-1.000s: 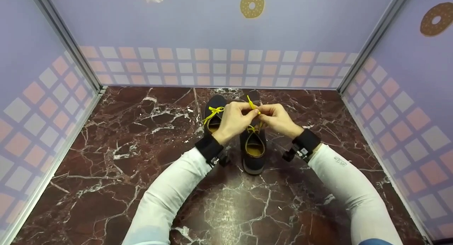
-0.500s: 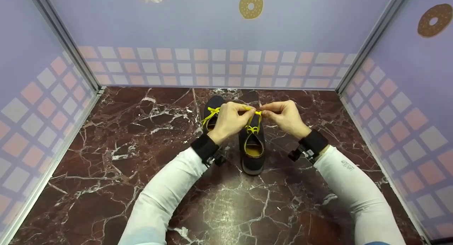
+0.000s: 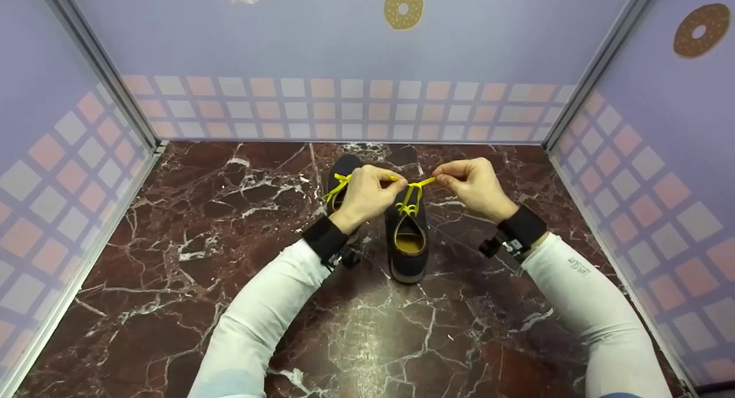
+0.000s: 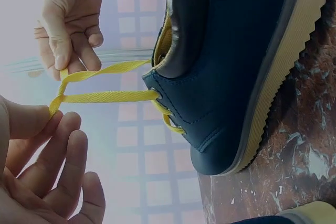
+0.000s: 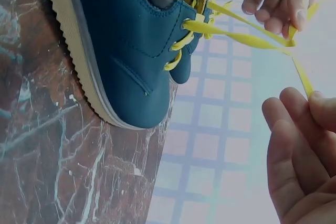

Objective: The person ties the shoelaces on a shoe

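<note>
In the head view a dark blue shoe (image 3: 409, 267) with a yellow lining stands on the marble surface, toe pointing away from me. Its yellow shoelace (image 3: 418, 185) rises taut above it, the two strands crossing between my hands. My left hand (image 3: 373, 192) pinches one end between thumb and forefinger, left of the crossing. On the other side, my right hand (image 3: 475, 188) pinches the other end and draws it sideways. The left wrist view shows the strands running from the upper eyelets of the shoe (image 4: 226, 72) to the crossing, the lower fingers of both hands loosely curled.
A matching shoe (image 3: 343, 163) stands just to the left, its yellow laces tied in a bow (image 3: 341, 185), partly covered by my left hand. Lilac walls with a checked border (image 3: 321, 107) enclose the marble surface (image 3: 229, 243) at the back and both sides.
My hands were together at the lace, one end sticking up. They have since parted, the right hand moving right, and the lace is now stretched between them.
</note>
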Demonstrator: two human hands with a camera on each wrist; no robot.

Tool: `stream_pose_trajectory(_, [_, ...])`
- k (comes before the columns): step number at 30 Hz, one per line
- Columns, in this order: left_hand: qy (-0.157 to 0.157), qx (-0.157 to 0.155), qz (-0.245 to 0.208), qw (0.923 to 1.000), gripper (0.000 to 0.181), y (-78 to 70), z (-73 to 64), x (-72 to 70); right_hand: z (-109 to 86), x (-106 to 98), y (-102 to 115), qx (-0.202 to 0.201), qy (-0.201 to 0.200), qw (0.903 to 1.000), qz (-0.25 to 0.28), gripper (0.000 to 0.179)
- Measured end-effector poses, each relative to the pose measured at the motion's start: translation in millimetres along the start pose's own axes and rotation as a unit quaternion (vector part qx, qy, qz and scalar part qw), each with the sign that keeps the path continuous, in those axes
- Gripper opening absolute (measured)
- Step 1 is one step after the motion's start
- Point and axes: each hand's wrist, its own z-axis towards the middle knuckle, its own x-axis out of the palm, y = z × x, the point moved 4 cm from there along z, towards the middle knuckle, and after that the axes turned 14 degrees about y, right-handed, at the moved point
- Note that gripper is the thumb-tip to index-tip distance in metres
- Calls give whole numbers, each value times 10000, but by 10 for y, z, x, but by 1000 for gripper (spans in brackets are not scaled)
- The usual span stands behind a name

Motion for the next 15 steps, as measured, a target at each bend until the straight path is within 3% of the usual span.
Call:
stream_pose_trajectory(9, [95,-91,310,9994,17,70,-53,-53,-51,-33,-98,324,34,9992,-214,12])
stream_pose_trajectory(15, [269,-256,368,9986,19,106,-103,-89,-79,-63,-138,330,128,9990,-283,12])
